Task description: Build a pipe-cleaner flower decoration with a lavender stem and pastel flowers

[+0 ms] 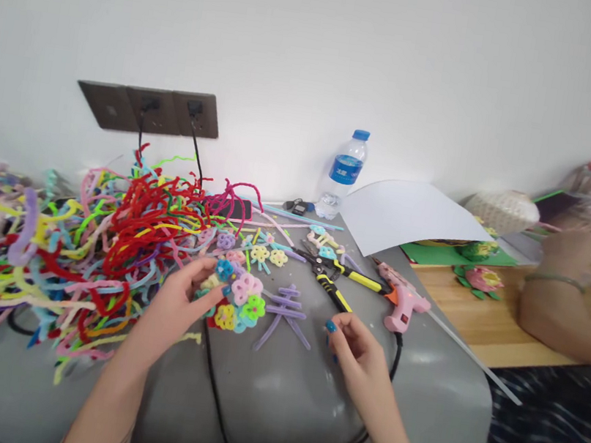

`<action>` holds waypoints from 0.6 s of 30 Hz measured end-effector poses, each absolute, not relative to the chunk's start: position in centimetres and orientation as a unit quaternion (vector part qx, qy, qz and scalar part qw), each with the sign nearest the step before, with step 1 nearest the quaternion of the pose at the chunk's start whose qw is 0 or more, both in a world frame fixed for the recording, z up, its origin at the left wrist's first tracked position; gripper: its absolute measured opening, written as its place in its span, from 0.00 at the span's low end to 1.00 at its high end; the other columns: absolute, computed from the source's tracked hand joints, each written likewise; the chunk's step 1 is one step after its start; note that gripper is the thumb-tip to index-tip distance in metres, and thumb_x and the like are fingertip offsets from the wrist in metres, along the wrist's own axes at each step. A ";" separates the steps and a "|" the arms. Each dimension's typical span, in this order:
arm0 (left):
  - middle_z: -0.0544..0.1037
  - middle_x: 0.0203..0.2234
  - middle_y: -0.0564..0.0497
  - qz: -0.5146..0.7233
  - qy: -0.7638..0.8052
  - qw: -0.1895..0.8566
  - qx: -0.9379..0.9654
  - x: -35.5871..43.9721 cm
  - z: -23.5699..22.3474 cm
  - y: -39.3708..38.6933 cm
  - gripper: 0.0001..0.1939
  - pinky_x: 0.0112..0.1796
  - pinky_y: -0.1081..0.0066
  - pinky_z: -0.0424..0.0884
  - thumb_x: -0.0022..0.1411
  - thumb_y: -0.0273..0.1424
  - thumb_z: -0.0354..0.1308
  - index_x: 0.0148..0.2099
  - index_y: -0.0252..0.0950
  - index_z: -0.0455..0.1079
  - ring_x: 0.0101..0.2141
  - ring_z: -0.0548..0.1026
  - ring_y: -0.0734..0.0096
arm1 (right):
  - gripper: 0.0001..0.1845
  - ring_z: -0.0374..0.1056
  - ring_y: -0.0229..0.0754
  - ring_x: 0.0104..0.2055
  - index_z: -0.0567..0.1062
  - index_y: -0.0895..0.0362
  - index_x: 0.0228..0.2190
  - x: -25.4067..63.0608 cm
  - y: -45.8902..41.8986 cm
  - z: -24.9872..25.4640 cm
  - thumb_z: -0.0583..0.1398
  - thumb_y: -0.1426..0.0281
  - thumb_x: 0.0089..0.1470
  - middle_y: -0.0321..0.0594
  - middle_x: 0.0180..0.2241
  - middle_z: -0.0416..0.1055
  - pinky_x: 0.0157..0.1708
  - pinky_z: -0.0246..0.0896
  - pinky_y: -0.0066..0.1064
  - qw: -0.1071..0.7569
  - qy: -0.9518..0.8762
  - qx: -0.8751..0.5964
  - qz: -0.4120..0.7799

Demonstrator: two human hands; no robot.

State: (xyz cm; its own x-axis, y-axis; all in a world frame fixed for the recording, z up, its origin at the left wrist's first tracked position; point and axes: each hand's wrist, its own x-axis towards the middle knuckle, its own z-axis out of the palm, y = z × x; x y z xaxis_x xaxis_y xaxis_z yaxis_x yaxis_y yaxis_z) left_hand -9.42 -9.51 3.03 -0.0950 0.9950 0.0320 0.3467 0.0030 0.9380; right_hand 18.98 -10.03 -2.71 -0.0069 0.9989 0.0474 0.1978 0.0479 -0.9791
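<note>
My left hand rests its fingertips on a cluster of small pipe-cleaner flowers in pink, blue, yellow and green, lying on a grey table cover. My right hand hovers just right of them with fingers loosely curled and nothing in it. Between the hands lies a bent lilac pipe-cleaner figure. Beyond my right hand lie yellow-and-black pliers and a pink glue gun.
A big tangled heap of coloured pipe cleaners fills the left. A black cable loops across the cover. A water bottle and white paper stand by the wall. Another person's arm works at the wooden table on the right.
</note>
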 end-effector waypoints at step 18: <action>0.80 0.47 0.44 0.353 0.405 0.688 0.488 -4.2 -0.4 -13.6 0.24 0.49 0.66 0.73 0.65 0.47 0.62 0.55 0.38 0.67 0.50 0.79 0.59 | 0.23 0.66 0.36 0.31 0.74 0.56 0.39 18.2 -13.3 -2.4 0.68 0.50 0.56 0.38 0.32 0.75 0.29 0.63 0.24 0.369 -0.495 -0.388 0.685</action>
State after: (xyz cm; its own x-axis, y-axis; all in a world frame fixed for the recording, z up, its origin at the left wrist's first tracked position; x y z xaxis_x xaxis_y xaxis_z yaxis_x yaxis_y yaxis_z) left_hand -4.18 -13.55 -0.44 0.4232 0.8807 -0.2126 -0.0909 0.2747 0.9572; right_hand 18.20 -13.27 -2.39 -0.4266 0.8891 -0.1659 -0.1215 -0.2381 -0.9636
